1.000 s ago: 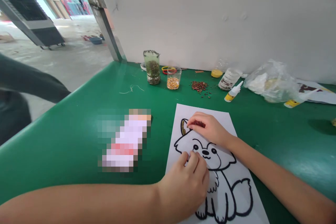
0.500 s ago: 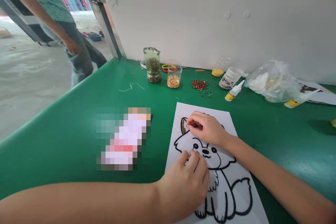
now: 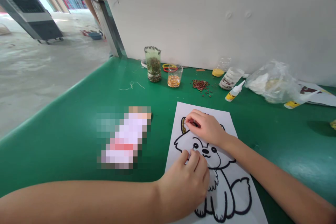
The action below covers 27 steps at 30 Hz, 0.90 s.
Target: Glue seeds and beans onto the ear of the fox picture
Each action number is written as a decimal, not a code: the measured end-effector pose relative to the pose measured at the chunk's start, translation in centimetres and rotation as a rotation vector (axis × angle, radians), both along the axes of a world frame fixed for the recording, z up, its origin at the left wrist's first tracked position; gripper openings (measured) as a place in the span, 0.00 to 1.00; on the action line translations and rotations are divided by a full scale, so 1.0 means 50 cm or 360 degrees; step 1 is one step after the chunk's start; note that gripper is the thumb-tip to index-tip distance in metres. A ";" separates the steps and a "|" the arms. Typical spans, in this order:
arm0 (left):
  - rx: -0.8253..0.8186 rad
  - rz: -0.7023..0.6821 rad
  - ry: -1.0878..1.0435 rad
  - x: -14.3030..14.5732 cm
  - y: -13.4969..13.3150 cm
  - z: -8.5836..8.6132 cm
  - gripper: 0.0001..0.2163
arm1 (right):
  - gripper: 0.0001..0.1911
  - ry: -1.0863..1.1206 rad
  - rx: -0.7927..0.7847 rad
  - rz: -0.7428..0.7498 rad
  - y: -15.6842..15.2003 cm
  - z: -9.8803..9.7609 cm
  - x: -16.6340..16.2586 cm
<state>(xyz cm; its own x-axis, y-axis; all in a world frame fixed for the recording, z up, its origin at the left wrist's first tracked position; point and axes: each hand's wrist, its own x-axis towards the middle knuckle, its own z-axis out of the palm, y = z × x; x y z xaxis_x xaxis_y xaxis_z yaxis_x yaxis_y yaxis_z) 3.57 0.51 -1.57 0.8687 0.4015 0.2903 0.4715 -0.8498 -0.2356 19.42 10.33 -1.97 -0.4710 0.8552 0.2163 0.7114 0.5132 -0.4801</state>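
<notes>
A sheet of white paper [image 3: 241,178] bears a black-outlined drawing of a fox-like animal [image 3: 223,161]. Small yellowish-green grains [image 3: 183,126] line part of its left ear. Right beside that ear, my right hand [image 3: 206,126] is closed in a pinch, its fingertips at the ear; whatever is between them is too small to make out. My left hand [image 3: 187,183] is closed over the lower left of the animal's head, thumb and fingers drawn together. What it holds, if anything, is hidden.
Behind the paper stand a greenish cup of small seeds [image 3: 153,64], a cup of corn kernels [image 3: 174,78], a pile of reddish-brown seeds [image 3: 200,85], a glue bottle [image 3: 234,92] and a plastic bag [image 3: 273,82]. A blurred-out rectangular object [image 3: 127,138] lies left on the green table [image 3: 78,126].
My right hand has shifted very slightly left at the ear, while my left hand stays in place. In the background, a person has moved right, now partly behind the frame by the wall.
</notes>
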 end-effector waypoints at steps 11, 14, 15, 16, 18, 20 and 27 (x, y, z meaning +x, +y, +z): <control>-0.0007 0.0003 0.0008 0.000 0.001 -0.002 0.14 | 0.05 -0.0166 0.0097 0.0124 0.003 0.002 0.004; 0.0001 0.0005 -0.0006 0.000 -0.001 -0.002 0.14 | 0.05 -0.0178 0.0101 0.0158 0.004 0.003 0.006; 0.0001 0.0007 -0.0010 0.000 -0.002 -0.002 0.14 | 0.05 -0.0180 0.0100 0.0163 0.004 0.004 0.006; -0.0001 0.0009 -0.0007 0.000 -0.002 -0.002 0.14 | 0.05 -0.0183 0.0098 0.0168 0.004 0.005 0.006; -0.0007 0.0012 0.0001 0.000 -0.002 -0.002 0.14 | 0.05 -0.0189 0.0091 0.0180 0.003 0.006 0.006; -0.0011 0.0008 0.0007 0.000 -0.002 -0.001 0.15 | 0.06 -0.0193 0.0086 0.0192 0.003 0.008 0.006; -0.0010 0.0006 -0.0003 0.000 0.000 -0.001 0.15 | 0.06 -0.0206 0.0071 0.0228 0.001 0.011 0.007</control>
<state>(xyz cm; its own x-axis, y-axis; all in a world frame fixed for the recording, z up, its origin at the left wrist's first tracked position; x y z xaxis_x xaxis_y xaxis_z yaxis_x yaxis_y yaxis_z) 3.56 0.49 -1.61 0.8665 0.4067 0.2895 0.4753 -0.8495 -0.2292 19.78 10.40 -1.43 -0.6135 0.7684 0.1822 0.6839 0.6323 -0.3639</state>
